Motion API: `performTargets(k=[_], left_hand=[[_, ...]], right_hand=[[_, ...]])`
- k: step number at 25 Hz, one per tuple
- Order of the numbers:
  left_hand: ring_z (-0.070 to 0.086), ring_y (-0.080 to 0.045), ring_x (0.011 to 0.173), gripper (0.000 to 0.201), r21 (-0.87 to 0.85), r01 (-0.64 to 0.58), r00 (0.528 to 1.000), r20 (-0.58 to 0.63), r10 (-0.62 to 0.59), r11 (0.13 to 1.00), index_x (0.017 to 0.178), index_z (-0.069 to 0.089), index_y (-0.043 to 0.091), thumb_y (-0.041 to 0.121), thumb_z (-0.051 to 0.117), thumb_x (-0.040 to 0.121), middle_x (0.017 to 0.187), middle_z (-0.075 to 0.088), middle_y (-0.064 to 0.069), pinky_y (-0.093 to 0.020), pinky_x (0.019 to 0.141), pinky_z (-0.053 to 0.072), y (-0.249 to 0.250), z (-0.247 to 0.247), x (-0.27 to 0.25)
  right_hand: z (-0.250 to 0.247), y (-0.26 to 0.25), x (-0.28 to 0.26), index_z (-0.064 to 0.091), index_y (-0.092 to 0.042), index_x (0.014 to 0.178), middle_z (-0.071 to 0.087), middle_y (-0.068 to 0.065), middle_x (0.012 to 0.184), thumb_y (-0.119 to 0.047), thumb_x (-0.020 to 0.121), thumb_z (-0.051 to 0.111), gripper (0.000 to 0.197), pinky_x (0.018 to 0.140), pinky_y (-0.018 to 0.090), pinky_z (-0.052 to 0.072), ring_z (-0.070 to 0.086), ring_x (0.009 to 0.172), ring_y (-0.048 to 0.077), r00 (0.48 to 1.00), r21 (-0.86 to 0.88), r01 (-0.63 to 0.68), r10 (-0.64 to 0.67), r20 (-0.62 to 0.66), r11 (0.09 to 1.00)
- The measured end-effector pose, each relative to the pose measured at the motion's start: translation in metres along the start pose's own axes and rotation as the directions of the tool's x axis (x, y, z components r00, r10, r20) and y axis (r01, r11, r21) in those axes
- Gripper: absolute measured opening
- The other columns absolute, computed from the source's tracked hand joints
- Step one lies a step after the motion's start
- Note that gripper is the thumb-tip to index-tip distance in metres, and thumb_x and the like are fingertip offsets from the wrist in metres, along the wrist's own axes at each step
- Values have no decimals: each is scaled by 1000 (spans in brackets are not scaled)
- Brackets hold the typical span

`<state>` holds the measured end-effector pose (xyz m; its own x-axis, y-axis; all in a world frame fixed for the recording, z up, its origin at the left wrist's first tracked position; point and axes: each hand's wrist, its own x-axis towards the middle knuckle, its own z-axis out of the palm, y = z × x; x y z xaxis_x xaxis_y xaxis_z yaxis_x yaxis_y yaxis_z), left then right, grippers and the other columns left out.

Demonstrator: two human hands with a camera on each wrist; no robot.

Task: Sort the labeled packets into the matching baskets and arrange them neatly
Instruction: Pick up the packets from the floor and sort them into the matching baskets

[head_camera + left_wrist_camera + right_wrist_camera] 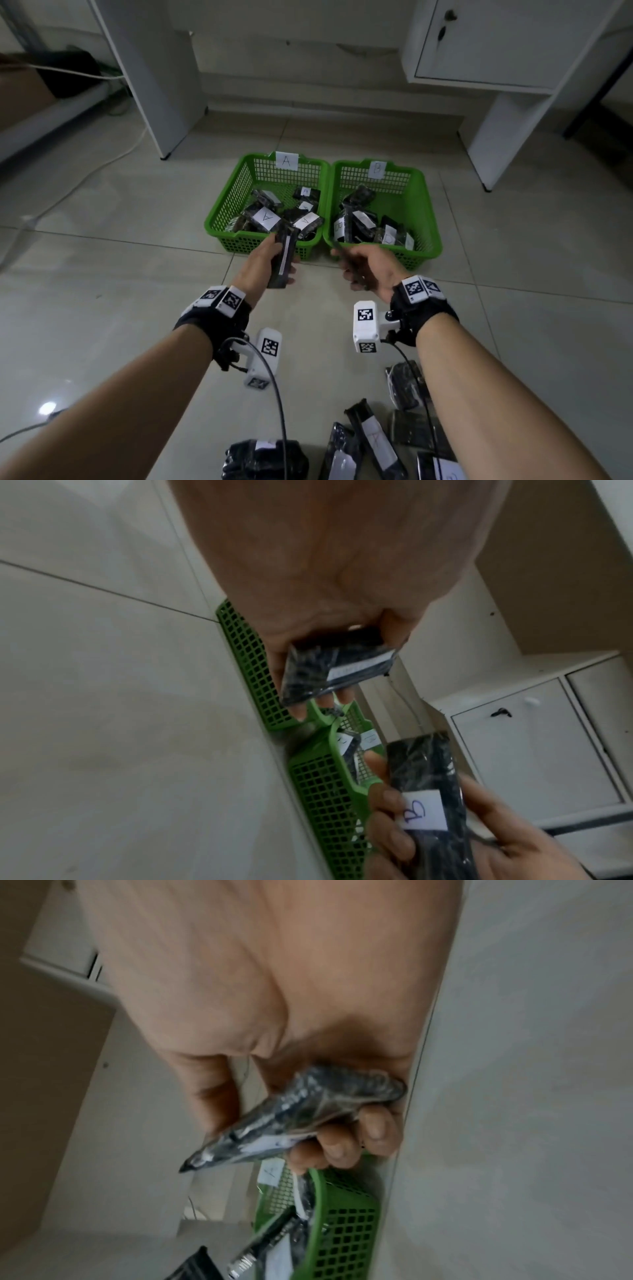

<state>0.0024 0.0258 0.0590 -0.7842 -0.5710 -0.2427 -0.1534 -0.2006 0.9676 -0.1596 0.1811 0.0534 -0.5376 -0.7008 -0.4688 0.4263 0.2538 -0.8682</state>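
Two green baskets stand side by side on the floor: basket A (219,219) on the left and basket B (430,219) on the right, each with several black labeled packets inside. My left hand (270,260) grips a black packet (283,262) upright, just before basket A's front wall. My right hand (366,270) holds a black packet (428,783) with a white B label, in front of basket B. In the right wrist view that packet (301,1112) is pinched between thumb and curled fingers. The label letter on the left packet (329,666) is unreadable.
Several more black packets (373,442) lie on the tiled floor near me, below my right forearm. White cabinets (496,44) and a desk leg (157,75) stand behind the baskets. A white cable (102,164) runs across the floor at left.
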Motion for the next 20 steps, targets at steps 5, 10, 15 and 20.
performTargets(k=[5,10,15,20], left_hand=[[61,-10,100,69,576,-306,915,-43,402,758,138,53,29,38,82,77,113,66,9,-28,85,51,28,1,20],[61,-10,97,66,681,-437,786,-28,617,588,120,64,24,30,92,61,109,67,8,-33,86,53,56,13,21],[60,-10,93,68,719,-434,782,1,623,544,119,64,22,33,94,58,108,68,6,-29,82,51,62,17,28],[62,-13,95,54,655,-378,791,-139,595,654,120,65,23,44,83,73,109,67,5,-31,82,53,74,11,48]], right_hand=[[0,-21,-9,58,4,126,56,13,86,-29,86,64,52,54,31,41,55,69,24,981,374,14,-85,175,927],[14,-37,-9,61,-2,120,65,16,90,-32,95,54,39,64,39,59,64,75,28,987,489,51,-118,106,871],[9,-48,-8,66,-5,121,75,13,98,-39,101,54,40,59,33,59,72,78,24,984,313,178,-176,-36,933],[5,-59,2,64,-2,106,66,18,95,-16,101,43,26,61,38,50,65,74,29,973,410,227,-182,-145,883]])
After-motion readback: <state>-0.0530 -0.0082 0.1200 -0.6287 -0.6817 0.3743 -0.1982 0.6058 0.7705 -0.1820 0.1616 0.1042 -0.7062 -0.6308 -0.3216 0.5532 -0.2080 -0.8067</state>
